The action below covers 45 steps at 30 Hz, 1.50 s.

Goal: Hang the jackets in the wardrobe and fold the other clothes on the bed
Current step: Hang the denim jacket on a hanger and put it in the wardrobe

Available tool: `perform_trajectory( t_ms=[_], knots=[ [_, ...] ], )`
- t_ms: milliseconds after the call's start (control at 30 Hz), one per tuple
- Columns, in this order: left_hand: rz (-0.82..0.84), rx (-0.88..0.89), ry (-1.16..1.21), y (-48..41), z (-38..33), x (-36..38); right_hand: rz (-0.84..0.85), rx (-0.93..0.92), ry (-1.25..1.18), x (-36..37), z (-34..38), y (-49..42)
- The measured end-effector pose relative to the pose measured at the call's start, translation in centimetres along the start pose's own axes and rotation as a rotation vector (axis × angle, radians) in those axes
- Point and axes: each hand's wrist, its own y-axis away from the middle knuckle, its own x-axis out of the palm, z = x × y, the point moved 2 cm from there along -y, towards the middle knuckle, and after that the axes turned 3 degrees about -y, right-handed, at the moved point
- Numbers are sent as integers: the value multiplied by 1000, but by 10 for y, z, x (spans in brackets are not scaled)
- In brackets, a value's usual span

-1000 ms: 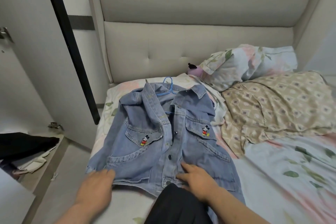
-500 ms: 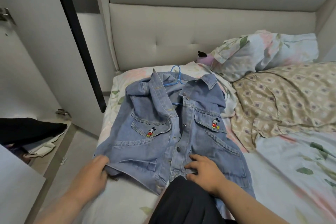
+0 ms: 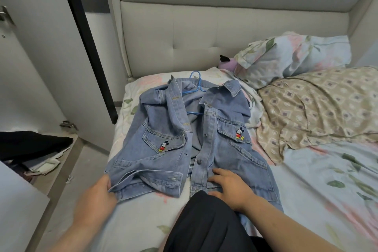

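Jacket [image 3: 225, 114] w/ hanger [image 3: 196, 82] inside is not yet hung; hem is pinched by L hand [image 3: 96, 196], front pressed by R hand [image 3: 232, 187], fingers flat.

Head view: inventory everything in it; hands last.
padded grey headboard: one, grey, far end.
floral bedsheet: one, pale, below the headboard.
light-blue denim jacket: one, blue, open on the bedsheet.
blue plastic hanger: one, blue, inside the jacket's collar.
black fabric garment: one, black, bottom centre, overlapping the jacket.
floral pillow: one, pale, against the headboard.
diamond-patterned beige blanket: one, beige, right of the jacket.
purple soft toy: one, purple, beside the pillow.
white wardrobe door: one, white, far left.
dark crumpled cloth: one, black, low left.
left hand: one, grips the jacket's hem corner.
right hand: one, flat on the jacket's front.
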Motion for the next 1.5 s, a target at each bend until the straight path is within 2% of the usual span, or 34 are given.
perform_trajectory(
  t_ms=[67,133,200,233,300,333,367,433,533,700,800,867,967,1067,1167,1200,1233,1267,1333,1367,1400,1500],
  knots=[
    [32,-56,113,0,6,8,-113,7,-80,-6,2,10],
    [63,-94,213,1,13,12,-396,55,-159,-17,-6,30],
    [85,-160,486,3,13,10,-684,250,-195,-23,-33,60],
    [83,-219,672,3,12,9,-716,390,-251,-25,-47,78],
    [138,-336,892,-2,10,8,-546,677,-555,-22,-68,104],
    [185,-362,910,-1,8,8,-442,745,-751,-19,-74,111],
    [232,-369,888,-1,6,7,-376,752,-918,-18,-77,115],
    [341,-374,844,4,-4,3,-337,721,-1063,-21,-74,117],
    [408,-367,903,6,-27,-5,-420,680,-1135,-24,-69,110],
    [269,-363,1188,-14,-50,-37,-575,649,-1601,-45,-78,92],
    [216,-465,1137,-26,-36,-53,-700,680,-1720,-64,-107,99],
    [203,-504,988,-25,-22,-54,-704,736,-1693,-66,-124,112],
    [227,-494,749,-10,-14,-42,-582,852,-1519,-42,-129,125],
    [176,-311,393,6,-23,-30,-499,944,-1144,-21,-118,132],
    [43,-62,-191,12,-34,-28,-607,1010,-640,-29,-108,130],
    [-34,55,-242,13,-40,-27,-674,948,-462,-33,-100,125],
    [-44,198,-185,16,-49,-24,-731,818,-335,-38,-87,118],
    [23,344,-104,19,-60,-19,-724,652,-278,-40,-71,106],
    [267,562,-104,26,-80,-6,-544,344,-296,-39,-35,79],
    [336,613,-175,28,-85,0,-418,242,-311,-37,-21,65],
    [337,641,-221,29,-86,5,-310,173,-306,-35,-9,52],
    [369,625,-202,26,-81,16,-180,98,-231,-32,11,19]
  ],
)
